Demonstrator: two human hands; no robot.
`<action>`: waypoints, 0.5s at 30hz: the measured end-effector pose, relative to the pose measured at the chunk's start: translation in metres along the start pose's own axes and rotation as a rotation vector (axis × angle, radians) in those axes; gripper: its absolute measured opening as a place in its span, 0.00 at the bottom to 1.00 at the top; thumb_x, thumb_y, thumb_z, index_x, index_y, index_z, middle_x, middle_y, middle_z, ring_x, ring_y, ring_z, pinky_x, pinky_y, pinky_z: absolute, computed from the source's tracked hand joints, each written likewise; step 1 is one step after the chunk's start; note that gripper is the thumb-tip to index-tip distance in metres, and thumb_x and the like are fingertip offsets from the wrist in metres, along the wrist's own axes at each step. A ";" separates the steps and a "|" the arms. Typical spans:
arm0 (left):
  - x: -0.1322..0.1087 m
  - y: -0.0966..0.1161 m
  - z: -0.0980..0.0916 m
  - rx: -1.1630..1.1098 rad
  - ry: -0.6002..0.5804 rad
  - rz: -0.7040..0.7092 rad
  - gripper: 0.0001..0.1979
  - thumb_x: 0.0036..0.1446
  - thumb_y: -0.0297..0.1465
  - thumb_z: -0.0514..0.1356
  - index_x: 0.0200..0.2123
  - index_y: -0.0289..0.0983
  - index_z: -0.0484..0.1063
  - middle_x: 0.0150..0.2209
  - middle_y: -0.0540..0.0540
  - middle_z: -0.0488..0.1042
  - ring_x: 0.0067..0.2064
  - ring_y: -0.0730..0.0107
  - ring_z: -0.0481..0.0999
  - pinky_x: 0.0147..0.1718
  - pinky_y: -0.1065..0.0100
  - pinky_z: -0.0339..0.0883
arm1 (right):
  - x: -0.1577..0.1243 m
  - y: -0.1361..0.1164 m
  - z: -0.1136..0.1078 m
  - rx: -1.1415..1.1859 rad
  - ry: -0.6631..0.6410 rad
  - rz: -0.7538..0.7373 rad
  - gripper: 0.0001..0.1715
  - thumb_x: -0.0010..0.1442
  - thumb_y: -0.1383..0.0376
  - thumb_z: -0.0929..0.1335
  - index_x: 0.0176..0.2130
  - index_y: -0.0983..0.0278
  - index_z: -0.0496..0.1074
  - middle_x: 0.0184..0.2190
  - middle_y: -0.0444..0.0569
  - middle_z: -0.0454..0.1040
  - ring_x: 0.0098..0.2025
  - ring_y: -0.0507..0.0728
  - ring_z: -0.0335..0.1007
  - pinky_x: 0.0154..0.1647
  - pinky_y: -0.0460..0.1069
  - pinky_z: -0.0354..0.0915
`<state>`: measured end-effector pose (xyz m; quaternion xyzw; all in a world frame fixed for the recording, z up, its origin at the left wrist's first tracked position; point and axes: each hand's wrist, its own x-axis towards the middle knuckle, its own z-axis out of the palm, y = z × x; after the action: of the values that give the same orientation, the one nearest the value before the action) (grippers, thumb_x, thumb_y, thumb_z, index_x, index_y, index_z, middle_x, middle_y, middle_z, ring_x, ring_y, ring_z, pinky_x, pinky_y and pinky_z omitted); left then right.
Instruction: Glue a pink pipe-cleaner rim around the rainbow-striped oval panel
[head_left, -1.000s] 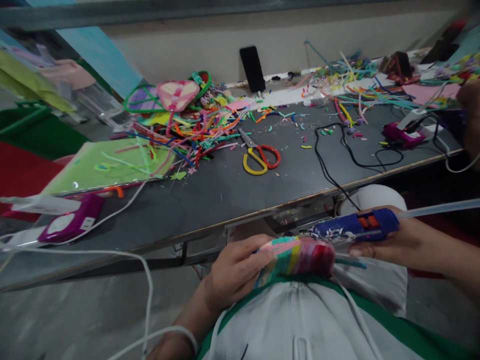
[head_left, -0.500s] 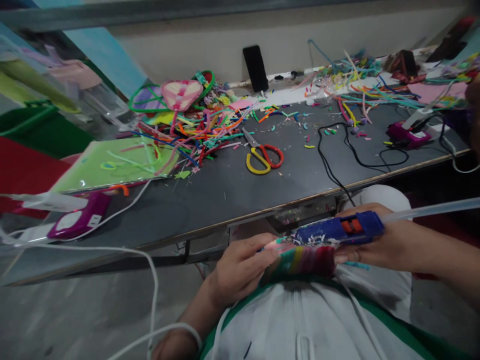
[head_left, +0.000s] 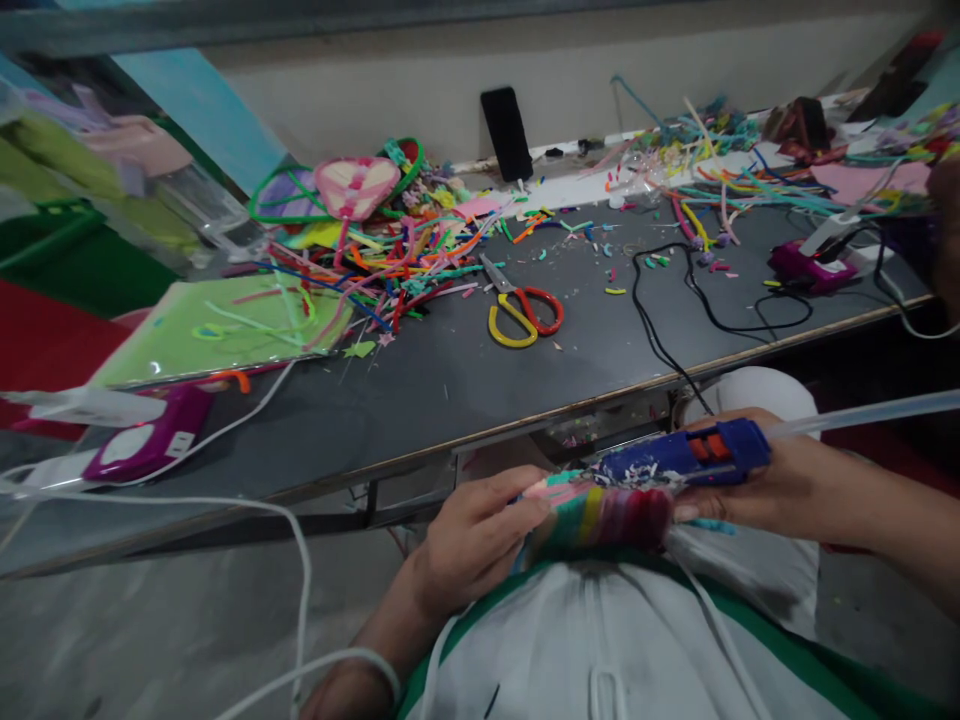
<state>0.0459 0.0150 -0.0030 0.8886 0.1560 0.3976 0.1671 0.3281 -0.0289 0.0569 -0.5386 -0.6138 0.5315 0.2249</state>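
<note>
Close to my body, my right hand (head_left: 739,475) is wrapped round a blue hot glue gun (head_left: 667,453) with a red part on its side. A long clear glue stick (head_left: 870,413) sticks out of its back end to the right. The gun's nozzle points left, over a striped piece made of coloured pipe cleaners (head_left: 611,518). My left hand (head_left: 484,535) pinches the left end of that piece between thumb and fingers. My right thumb lies by its red end. Whitish glue strands cling to the gun's front. Whether the nozzle touches the piece, I cannot tell.
Scissors (head_left: 520,312) with red and yellow handles lie on the grey table (head_left: 420,400). Cut pipe cleaners (head_left: 375,265) pile up behind them. A phone (head_left: 507,133) leans on the wall. Purple power strips (head_left: 154,435) sit at both sides, and a white cable (head_left: 304,580) hangs at the left.
The glue gun has shifted very slightly to the right along the striped piece, showing more of its stripes. Both hands keep their holds. The whole view has moved a little.
</note>
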 end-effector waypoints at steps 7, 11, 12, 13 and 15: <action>-0.006 -0.004 0.000 -0.022 -0.005 0.006 0.08 0.61 0.23 0.53 0.42 0.34 0.69 0.43 0.36 0.76 0.44 0.66 0.78 0.40 0.71 0.74 | -0.003 -0.001 0.000 0.032 0.026 0.085 0.19 0.44 0.54 0.74 0.28 0.67 0.73 0.22 0.46 0.72 0.25 0.52 0.67 0.25 0.46 0.67; -0.010 -0.007 0.000 -0.030 -0.028 0.003 0.09 0.61 0.24 0.52 0.43 0.33 0.69 0.44 0.35 0.75 0.46 0.66 0.77 0.41 0.71 0.74 | -0.004 -0.003 0.001 0.121 0.086 0.176 0.19 0.40 0.56 0.76 0.28 0.67 0.73 0.22 0.46 0.73 0.26 0.53 0.68 0.26 0.47 0.67; -0.011 -0.007 0.000 -0.029 -0.031 0.000 0.09 0.61 0.24 0.52 0.43 0.33 0.69 0.44 0.35 0.75 0.46 0.66 0.77 0.41 0.71 0.74 | -0.005 -0.003 0.001 0.151 0.102 0.199 0.19 0.39 0.58 0.76 0.28 0.66 0.73 0.23 0.45 0.74 0.26 0.53 0.69 0.27 0.47 0.68; -0.011 -0.007 0.000 -0.027 -0.031 -0.004 0.09 0.61 0.24 0.52 0.43 0.33 0.69 0.44 0.35 0.75 0.46 0.66 0.77 0.41 0.70 0.74 | -0.005 -0.003 0.001 0.179 0.119 0.221 0.18 0.38 0.59 0.77 0.28 0.66 0.73 0.22 0.45 0.74 0.26 0.53 0.70 0.27 0.46 0.68; -0.011 -0.006 0.000 -0.027 -0.024 -0.013 0.10 0.61 0.23 0.52 0.43 0.34 0.70 0.44 0.36 0.75 0.46 0.65 0.77 0.42 0.70 0.74 | -0.006 -0.003 0.001 0.209 0.135 0.256 0.17 0.37 0.60 0.77 0.27 0.65 0.73 0.21 0.44 0.74 0.25 0.53 0.70 0.25 0.46 0.68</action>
<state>0.0383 0.0163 -0.0127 0.8899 0.1544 0.3881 0.1832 0.3284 -0.0342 0.0610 -0.6206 -0.4652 0.5794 0.2507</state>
